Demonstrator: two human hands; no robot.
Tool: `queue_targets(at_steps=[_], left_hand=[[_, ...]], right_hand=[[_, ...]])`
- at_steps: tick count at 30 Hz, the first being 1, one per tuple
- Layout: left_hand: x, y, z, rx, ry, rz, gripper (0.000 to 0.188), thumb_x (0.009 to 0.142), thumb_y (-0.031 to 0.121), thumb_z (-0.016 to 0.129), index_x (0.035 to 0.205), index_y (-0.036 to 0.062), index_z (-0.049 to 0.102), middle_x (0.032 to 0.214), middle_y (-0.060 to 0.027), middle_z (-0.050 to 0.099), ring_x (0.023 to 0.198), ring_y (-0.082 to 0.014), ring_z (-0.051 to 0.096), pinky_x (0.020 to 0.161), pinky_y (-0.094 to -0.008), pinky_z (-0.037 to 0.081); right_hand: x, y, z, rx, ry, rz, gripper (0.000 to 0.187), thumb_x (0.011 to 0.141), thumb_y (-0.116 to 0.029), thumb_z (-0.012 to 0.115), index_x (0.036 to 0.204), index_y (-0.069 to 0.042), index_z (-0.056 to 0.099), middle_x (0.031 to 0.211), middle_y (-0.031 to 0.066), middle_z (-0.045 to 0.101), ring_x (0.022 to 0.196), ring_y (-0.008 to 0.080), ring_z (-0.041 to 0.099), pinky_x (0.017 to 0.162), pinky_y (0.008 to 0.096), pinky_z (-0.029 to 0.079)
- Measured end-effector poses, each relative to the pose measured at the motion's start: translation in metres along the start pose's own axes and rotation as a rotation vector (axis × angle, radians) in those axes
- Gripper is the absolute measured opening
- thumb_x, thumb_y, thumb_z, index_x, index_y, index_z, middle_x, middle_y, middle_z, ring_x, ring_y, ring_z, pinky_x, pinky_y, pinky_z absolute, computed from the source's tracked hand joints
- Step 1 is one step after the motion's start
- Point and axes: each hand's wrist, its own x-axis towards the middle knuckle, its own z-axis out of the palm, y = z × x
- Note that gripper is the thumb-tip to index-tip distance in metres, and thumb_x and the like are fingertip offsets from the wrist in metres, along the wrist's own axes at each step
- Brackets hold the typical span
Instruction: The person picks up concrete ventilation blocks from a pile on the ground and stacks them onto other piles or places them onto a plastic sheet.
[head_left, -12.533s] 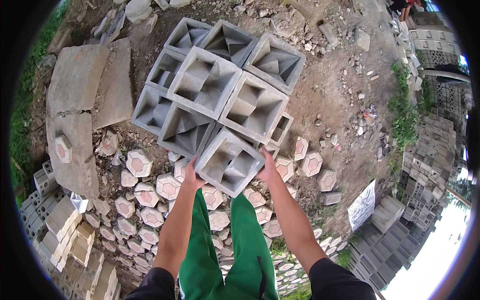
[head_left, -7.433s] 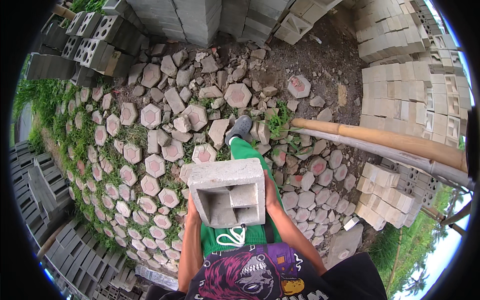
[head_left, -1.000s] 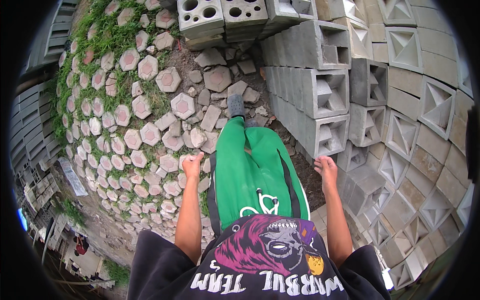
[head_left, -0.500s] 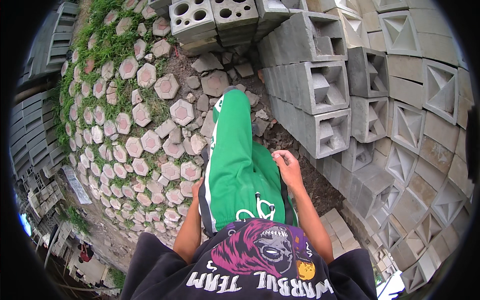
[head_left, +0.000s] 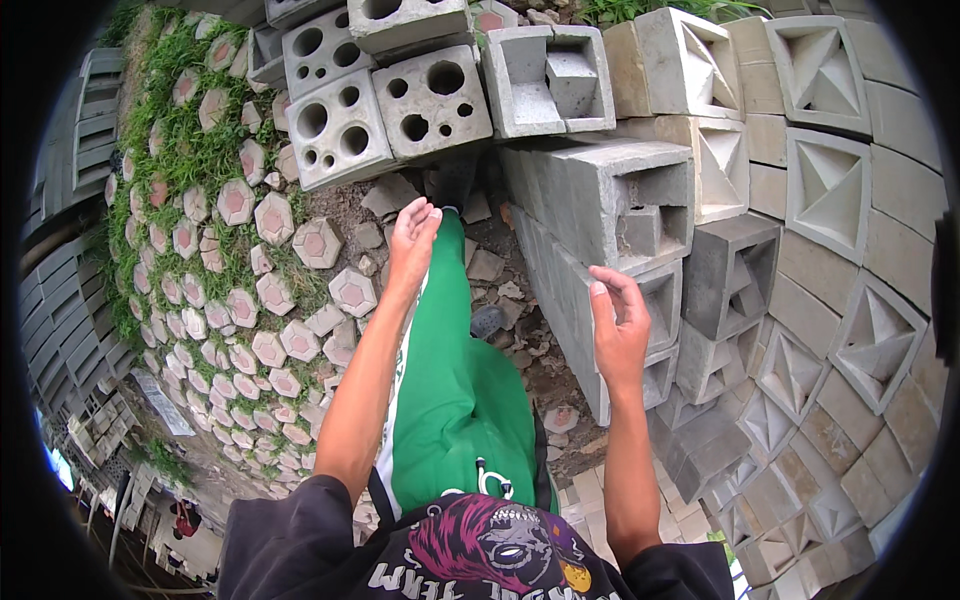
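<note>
Both hands are raised in front of the body, fingers released and unloaded. The left hand (head_left: 412,245) stands before the leg of the green trousers (head_left: 450,400), its fingers loosely together and slightly bent, pointing up toward a group of grey round-holed blocks (head_left: 432,102). It is apart from them. The right hand (head_left: 622,330) has its fingers bent forward and its thumb upright; it overlaps the near end of a stack of grey hollow blocks (head_left: 598,215). Whether it touches the stack cannot be determined.

The stack lies right of the legs, laid in a long row, its open ends facing right. A darker hollow block (head_left: 705,270) sits just beside it, and paler blocks with recessed, faceted faces (head_left: 828,190) are piled further right. Beyond the stack, an open-faced block (head_left: 572,85) stands next to the round-holed group.

Left of the legs, hexagonal pavers (head_left: 353,292) with reddish centres cover the ground, with grass (head_left: 180,130) between many of them. A grey shoe (head_left: 487,322) rests among rubble.
</note>
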Motion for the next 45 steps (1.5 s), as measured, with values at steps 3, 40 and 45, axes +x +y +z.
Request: queue_targets(at_steps=[3, 40, 45], left_hand=[[0.095, 0.046, 0.058, 0.005, -0.028, 0.162, 0.069, 0.091, 0.032, 0.062, 0.142, -0.0004, 0.030, 0.145, -0.0225, 0.035, 0.132, -0.0272, 0.039, 0.107, -0.0378, 0.033], [0.235, 0.092, 0.175, 0.357, 0.209, 0.278, 0.071, 0.093, 0.019, 0.058, 0.147, -0.0005, 0.017, 0.146, -0.0274, 0.033, 0.135, -0.0391, 0.034, 0.110, -0.0403, 0.029], [0.238, 0.086, 0.175, 0.354, 0.219, 0.300, 0.071, 0.093, 0.018, 0.058, 0.148, -0.0002, 0.017, 0.145, -0.0285, 0.033, 0.134, -0.0403, 0.036, 0.109, -0.0407, 0.031]], right_hand=[[0.132, -0.035, 0.017, -0.140, 0.043, -0.173, 0.027, 0.092, -0.020, 0.059, 0.111, -0.001, 0.061, 0.112, 0.0145, 0.063, 0.108, 0.0250, 0.059, 0.096, 0.0352, 0.043], [0.402, 0.015, 0.062, -0.345, -0.055, 0.246, 0.060, 0.084, -0.043, 0.070, 0.118, 0.003, 0.053, 0.113, 0.0185, 0.062, 0.107, 0.0259, 0.058, 0.092, 0.0354, 0.044], [0.400, 0.015, 0.057, -0.160, -0.248, 0.175, 0.069, 0.077, -0.023, 0.077, 0.132, 0.002, 0.043, 0.123, 0.0171, 0.057, 0.113, 0.0252, 0.054, 0.099, 0.0351, 0.040]])
